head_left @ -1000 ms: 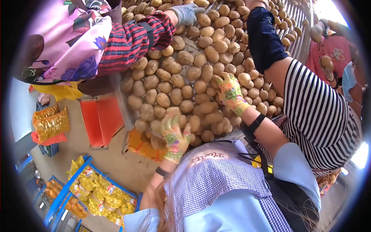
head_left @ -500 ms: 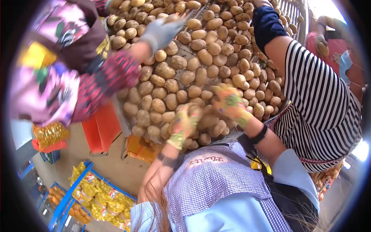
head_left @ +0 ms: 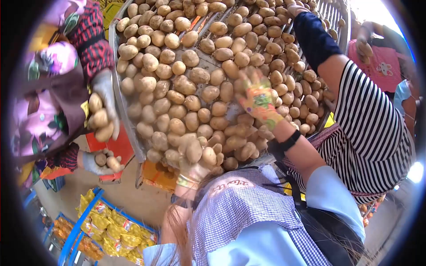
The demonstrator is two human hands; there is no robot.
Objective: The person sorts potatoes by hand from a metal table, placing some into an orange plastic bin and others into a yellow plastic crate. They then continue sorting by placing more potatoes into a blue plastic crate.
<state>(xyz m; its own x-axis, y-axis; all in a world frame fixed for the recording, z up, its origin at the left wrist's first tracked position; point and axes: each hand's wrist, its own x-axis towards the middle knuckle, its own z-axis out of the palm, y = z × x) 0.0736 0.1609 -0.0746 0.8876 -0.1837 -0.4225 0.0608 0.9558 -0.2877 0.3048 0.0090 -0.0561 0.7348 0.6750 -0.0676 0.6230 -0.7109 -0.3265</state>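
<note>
Many loose potatoes (head_left: pixel 191 84) cover the metal sorting table in front of me. My left hand (head_left: pixel 193 170), in a patterned glove, is low at the near edge, its fingers blurred and curled about a couple of potatoes (head_left: pixel 194 151). Farther out, my right hand (head_left: pixel 261 96) reaches over the heap in a yellow-green and orange glove, fingers spread, with potatoes under and around it. A bare patch of the metal surface shows beside its fingers.
At left, a co-worker's gloved hands (head_left: pixel 105 102) hold several potatoes over a red crate (head_left: pixel 116 153). A person in a striped top (head_left: pixel 372 133) reaches across at right. Bagged yellow produce (head_left: pixel 117 230) sits on a blue rack (head_left: pixel 82 221). The table's metal rim (head_left: pixel 125 111) runs along the left.
My left hand has drawn back toward me with potatoes. My right hand has moved farther out and spread its fingers. The left co-worker's hand has left the heap and now holds potatoes outside the rim.
</note>
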